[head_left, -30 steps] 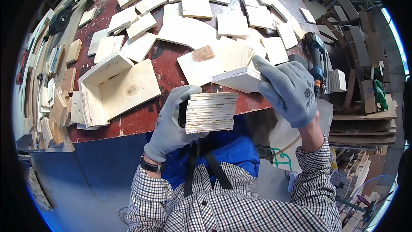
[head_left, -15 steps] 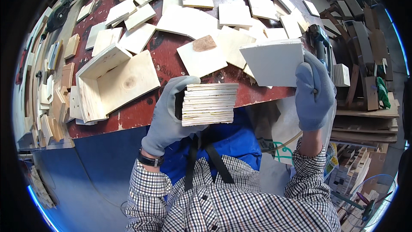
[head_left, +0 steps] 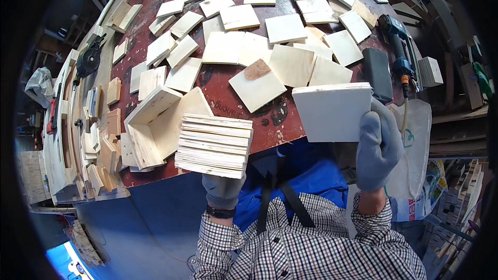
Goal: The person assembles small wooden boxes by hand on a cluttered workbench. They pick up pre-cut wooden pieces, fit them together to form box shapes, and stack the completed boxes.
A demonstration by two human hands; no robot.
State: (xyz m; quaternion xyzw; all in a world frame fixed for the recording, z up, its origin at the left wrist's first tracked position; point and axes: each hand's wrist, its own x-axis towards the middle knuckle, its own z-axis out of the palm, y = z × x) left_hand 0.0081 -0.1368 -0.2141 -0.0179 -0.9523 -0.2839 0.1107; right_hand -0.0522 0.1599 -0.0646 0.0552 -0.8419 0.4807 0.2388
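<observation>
In a grey glove, my left hand [head_left: 222, 191] grips a thick stack of thin wooden boards [head_left: 213, 145] from below, its layered edges facing up. The fingers are mostly hidden behind the stack. My gloved right hand [head_left: 379, 145] pinches a pale wooden board [head_left: 332, 114] by its right edge, over the front of the table. Layered lines along its top edge hint at more than one board; I cannot tell for certain. Just behind the stack sits an angled piece of joined boards [head_left: 166, 124], partly covered by it.
Many loose square boards [head_left: 238, 16] lie scattered over the red worktable [head_left: 270, 132]. At its right side are a power tool [head_left: 398, 46] with a hose and a dark grey block [head_left: 377, 72]. Wood offcuts [head_left: 106, 150] and a black tool [head_left: 91, 59] line the left side.
My left hand has carried the stack left and tilted it, over the front of the joined piece. My right hand still holds its board. The view has shifted.
</observation>
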